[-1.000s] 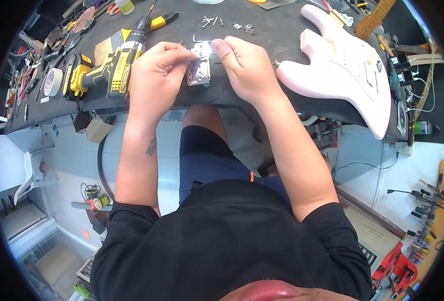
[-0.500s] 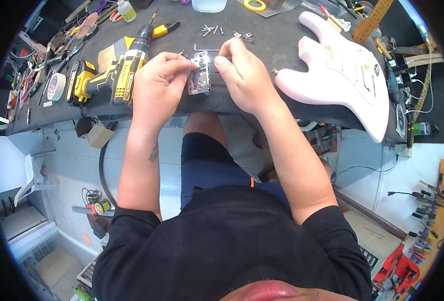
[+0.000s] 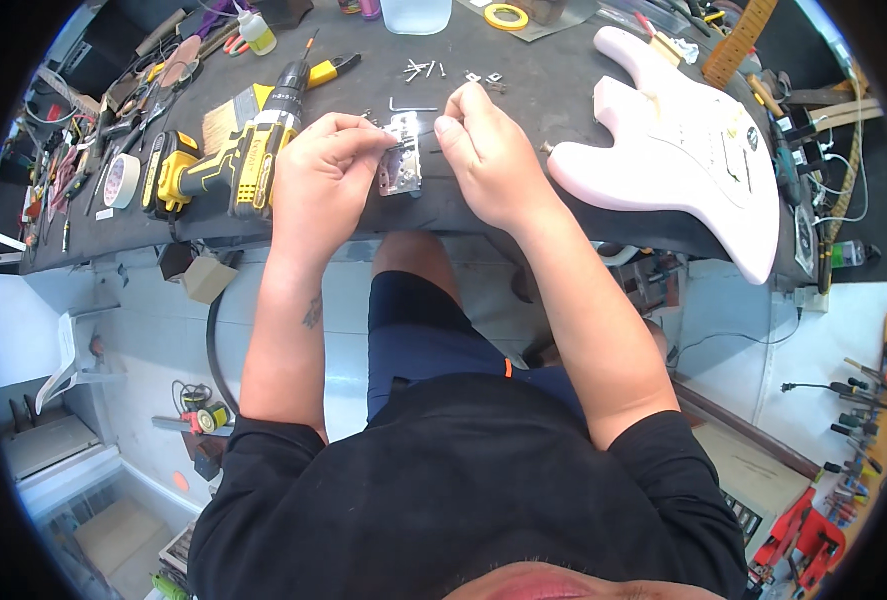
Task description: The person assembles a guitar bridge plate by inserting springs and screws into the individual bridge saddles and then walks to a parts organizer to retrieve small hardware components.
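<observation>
A shiny metal guitar bridge plate (image 3: 400, 180) lies on the dark bench mat between my hands. My left hand (image 3: 323, 190) is closed in a pinch over its left side; what the fingertips hold is too small to make out. To the right of the plate, a short gap away, my right hand (image 3: 493, 155) is closed, thumb against curled fingers, and anything inside is hidden. Just beyond the plate lies an L-shaped hex key (image 3: 413, 108). Several loose screws (image 3: 423, 69) and small metal saddle-like pieces (image 3: 485, 82) are farther back.
A pale pink guitar body (image 3: 653, 165) rests at right, near a wooden neck (image 3: 741, 42). Left of my hands are a yellow cordless drill (image 3: 225, 165), a brush (image 3: 223, 120) and a tape roll (image 3: 120, 180). A clear container (image 3: 416, 15) stands at the back.
My right hand has drawn slightly away from the bridge plate, so more of the hex key shows. My left hand stays pinched over the plate. The whole view has shifted slightly.
</observation>
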Demonstrator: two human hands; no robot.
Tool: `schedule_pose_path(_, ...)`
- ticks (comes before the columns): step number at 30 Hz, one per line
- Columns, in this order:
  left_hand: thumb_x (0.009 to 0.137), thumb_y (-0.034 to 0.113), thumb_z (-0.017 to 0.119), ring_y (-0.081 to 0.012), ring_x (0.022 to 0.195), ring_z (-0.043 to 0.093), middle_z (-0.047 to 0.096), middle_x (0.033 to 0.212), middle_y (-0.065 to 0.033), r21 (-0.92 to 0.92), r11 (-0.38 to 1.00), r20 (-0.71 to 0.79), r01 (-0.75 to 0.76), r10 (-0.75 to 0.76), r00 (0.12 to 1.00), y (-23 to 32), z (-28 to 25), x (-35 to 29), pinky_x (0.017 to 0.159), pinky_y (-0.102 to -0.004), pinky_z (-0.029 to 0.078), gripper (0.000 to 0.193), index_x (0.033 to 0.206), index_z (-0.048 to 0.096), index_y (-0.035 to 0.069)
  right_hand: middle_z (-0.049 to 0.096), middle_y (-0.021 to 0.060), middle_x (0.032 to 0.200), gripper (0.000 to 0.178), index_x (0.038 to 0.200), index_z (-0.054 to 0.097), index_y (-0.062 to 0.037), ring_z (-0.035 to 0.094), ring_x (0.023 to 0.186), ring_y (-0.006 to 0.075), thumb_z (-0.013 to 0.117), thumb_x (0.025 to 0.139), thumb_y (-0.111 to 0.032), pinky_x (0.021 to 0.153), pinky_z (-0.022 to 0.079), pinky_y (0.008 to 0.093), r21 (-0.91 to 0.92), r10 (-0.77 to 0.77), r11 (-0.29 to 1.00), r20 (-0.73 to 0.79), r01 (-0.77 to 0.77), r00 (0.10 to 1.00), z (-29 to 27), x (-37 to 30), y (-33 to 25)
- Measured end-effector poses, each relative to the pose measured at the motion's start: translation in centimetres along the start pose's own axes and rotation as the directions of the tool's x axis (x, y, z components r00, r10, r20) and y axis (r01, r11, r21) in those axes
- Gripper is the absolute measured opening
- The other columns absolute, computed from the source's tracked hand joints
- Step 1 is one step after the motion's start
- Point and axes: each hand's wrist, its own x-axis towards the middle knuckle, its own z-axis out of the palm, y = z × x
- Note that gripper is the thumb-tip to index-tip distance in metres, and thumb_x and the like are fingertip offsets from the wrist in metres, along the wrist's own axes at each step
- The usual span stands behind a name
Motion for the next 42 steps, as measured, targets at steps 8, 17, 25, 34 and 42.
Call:
schedule_pose_path(8,0.090,-0.012,0.069,-0.0181,0.086,0.075,0.076,0.101,-0.0090,0.029,1.000,-0.003,0.003,-0.003,1.000,0.2,0.2,0.1,0.077,-0.0302,0.060,0.021,0.103,0.083,0.000,0.065,0.0203,0.083,0.036,0.093,0.058,-0.0007,0.065,0.087,0.0431,0.057,0.111,-0.031,0.078,0.050,0.0527,-0.076,0.063,0.996,0.135,-0.053,0.989,-0.3,0.2,0.0)
schedule_pose_path(17,0.094,-0.010,0.069,-0.0146,0.087,0.072,0.074,0.102,-0.0074,0.066,0.998,0.026,-0.009,0.007,1.000,0.5,-0.1,0.1,0.078,-0.0281,0.058,0.018,0.104,0.082,-0.002,0.065,0.0196,0.084,0.033,0.093,0.056,-0.0016,0.064,0.086,0.0440,0.057,0.110,-0.029,0.077,0.050,0.0529,-0.073,0.223,0.975,0.276,-0.212,0.935,-1.4,0.6,-0.9)
schedule_pose_path(25,0.098,-0.009,0.068,-0.0118,0.091,0.069,0.072,0.104,-0.0055,0.063,0.998,0.053,-0.013,0.010,0.999,0.5,0.1,0.2,0.080,-0.0266,0.056,0.017,0.107,0.082,-0.002,0.059,0.0187,0.077,0.038,0.090,0.056,0.0013,0.059,0.076,0.0385,0.056,0.112,-0.030,0.071,0.048,0.0474,-0.044,0.100,0.995,0.162,-0.094,0.982,-1.3,0.5,-0.1)
schedule_pose_path(34,0.098,-0.007,0.067,-0.0113,0.097,0.068,0.071,0.106,-0.0040,0.015,0.994,0.095,0.112,-0.113,0.989,1.4,-0.4,0.9,0.082,-0.0270,0.057,0.022,0.118,0.071,-0.002,0.061,0.0167,0.084,0.042,0.092,0.059,0.0004,0.056,0.075,0.0299,0.053,0.116,-0.034,0.072,0.048,0.0409,0.249,0.102,0.964,-0.013,-0.096,0.995,-1.0,0.0,0.6)
schedule_pose_path(42,0.097,0.003,0.067,-0.0112,0.091,0.070,0.074,0.096,-0.0037,0.040,0.997,0.053,0.061,-0.063,0.997,-0.3,-1.4,8.3,0.080,-0.0294,0.058,0.019,0.115,0.074,0.001,0.058,0.0056,0.087,0.035,0.098,0.058,-0.0024,0.057,0.080,0.0139,0.052,0.117,-0.031,0.074,0.048,0.0325,0.438,0.083,0.897,-0.038,-0.059,0.996,-0.9,-0.4,0.7)
